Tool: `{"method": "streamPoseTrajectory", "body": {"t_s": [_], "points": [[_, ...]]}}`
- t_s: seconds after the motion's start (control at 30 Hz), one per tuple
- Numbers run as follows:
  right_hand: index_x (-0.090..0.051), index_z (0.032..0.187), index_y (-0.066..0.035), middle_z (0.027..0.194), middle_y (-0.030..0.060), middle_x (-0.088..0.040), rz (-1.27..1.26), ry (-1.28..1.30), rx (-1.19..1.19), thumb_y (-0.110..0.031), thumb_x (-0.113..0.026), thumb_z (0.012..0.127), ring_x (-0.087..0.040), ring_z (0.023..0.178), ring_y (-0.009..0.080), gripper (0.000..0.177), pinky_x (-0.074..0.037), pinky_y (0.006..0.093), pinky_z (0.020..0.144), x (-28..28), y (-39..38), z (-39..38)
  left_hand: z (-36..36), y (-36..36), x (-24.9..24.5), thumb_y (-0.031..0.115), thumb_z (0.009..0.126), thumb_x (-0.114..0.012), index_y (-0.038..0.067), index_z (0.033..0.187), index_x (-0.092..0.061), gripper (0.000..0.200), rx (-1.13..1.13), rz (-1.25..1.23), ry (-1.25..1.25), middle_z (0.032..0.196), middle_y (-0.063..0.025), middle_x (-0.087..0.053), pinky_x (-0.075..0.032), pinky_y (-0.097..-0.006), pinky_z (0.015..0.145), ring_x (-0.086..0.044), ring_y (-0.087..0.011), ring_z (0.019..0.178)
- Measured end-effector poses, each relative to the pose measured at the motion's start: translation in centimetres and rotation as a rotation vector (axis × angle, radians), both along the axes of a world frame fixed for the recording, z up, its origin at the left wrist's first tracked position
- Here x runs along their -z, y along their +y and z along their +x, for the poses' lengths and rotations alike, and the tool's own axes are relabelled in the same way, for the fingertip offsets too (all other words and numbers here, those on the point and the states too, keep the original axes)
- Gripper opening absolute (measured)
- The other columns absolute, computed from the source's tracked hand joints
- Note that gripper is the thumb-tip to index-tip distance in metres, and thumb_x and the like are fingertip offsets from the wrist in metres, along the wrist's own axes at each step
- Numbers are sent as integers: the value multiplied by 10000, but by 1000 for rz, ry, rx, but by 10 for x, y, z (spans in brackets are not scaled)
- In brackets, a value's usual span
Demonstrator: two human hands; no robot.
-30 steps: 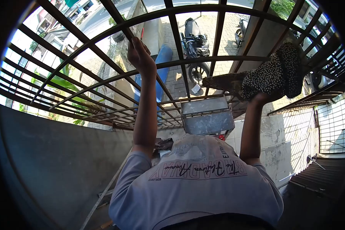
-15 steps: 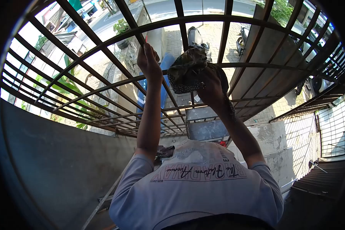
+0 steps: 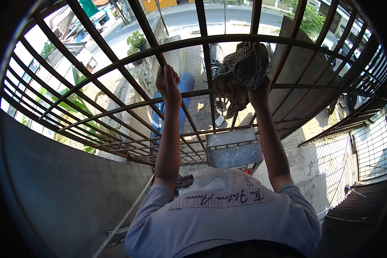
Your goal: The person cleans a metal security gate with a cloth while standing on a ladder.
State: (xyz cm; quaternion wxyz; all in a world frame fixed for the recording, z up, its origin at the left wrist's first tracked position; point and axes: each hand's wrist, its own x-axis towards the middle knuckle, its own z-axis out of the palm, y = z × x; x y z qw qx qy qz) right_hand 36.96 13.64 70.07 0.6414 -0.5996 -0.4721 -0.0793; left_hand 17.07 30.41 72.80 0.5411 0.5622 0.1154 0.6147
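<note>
My left hand [image 3: 167, 82] is closed around an upright bar of the brown metal grille [image 3: 180, 41], just under its curved upper crossbar. On the other side, my right hand [image 3: 259, 92] grips a crumpled dark cloth [image 3: 232, 81] with white specks and a brownish patterned part. The cloth is bunched against the bars between the upper and middle crossbars, and one end hangs below the middle one. Part of my right hand's fingers is hidden behind the cloth.
Below the grille, a grey metal step-like piece [image 3: 234, 155] stands near my chest. A grey wall [image 3: 64, 180] rises at the left, with a pole [image 3: 122, 219] leaning beside it. Beyond the bars are a blue object [image 3: 185, 86], a paved yard and a road.
My right hand and the cloth have moved right and up toward the upper crossbar, and the cloth has changed shape. My left hand stays on its bar while the view has tilted slightly upward.
</note>
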Motion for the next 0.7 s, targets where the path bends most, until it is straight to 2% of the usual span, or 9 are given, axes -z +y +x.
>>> {"method": "streamPoseTrajectory", "body": {"t_s": [0.2,0.27,0.33,0.37,0.43,0.53,0.6,0.67,0.7], "points": [[-504,1296,-32,1318,114,-517,-74,-381,65,-111,-590,913,-498,1183,174,401,-465,336,947,0,-7,39,2,-3,-1,354,1004,-445,114,682,-385,406,-59,14,12,565,45,-275,-203,-223,442,-247,-41,470],[-445,1345,-37,1280,86,-527,31,528,-392,-181,-571,946,-515,1145,179,443,-467,334,941,-21,0,21,2,-5,-4,371,997,-467,113,682,-396,413,-88,11,13,548,45,-272,-217,-226,440,-249,-51,456],[-423,1366,-25,1296,117,-526,11,287,-301,-222,-542,960,-504,1178,185,467,-431,340,989,-29,3,11,-2,5,7,381,983,-498,87,753,-454,376,10,16,40,634,-5,-407,-359,-263,546,-399,-105,553],[-418,1367,-24,1295,120,-526,4,248,-277,-210,-544,957,-500,1184,188,468,-427,337,993,-29,4,6,1,1,7,380,976,-510,67,820,-481,351,-559,267,168,735,-43,-461,-388,-302,654,-458,-146,680],[-412,1369,-24,1293,124,-526,-4,206,-258,-198,-545,954,-496,1191,191,470,-423,334,997,-20,9,9,2,-28,9,343,960,-532,32,956,-510,312,-1092,470,249,919,-102,-519,-390,-371,844,-505,-218,918],[-415,1361,-16,1304,132,-515,7,113,-120,-177,-541,950,-486,1205,199,459,-420,332,998,-2,19,22,16,-89,29,235,900,-570,9,970,-538,238,-700,560,143,995,-129,-546,-392,-414,904,-522,-272,995],[-384,1383,-11,1357,125,-458,-9,321,-335,-137,-533,961,-443,1238,189,465,-404,338,1019,-2,14,23,34,-122,19,44,760,-643,15,949,-599,196,-300,732,340,1007,-141,-596,-457,-381,794,-555,-297,939],[-408,1353,-7,1321,135,-482,-24,329,-330,-94,-540,934,-457,1224,196,448,-403,340,1016,-17,5,16,58,-143,25,90,801,-640,10,1122,-583,336,-55,397,362,1172,-163,-536,-436,-380,896,-532,-303,1066],[-432,1324,-2,1285,145,-506,-31,339,-313,-51,-547,908,-471,1210,204,435,-403,342,1013,-26,3,13,66,-146,21,109,816,-635,12,1170,-555,376,-178,434,389,1210,-166,-509,-422,-377,917,-507,-294,1105]]}}
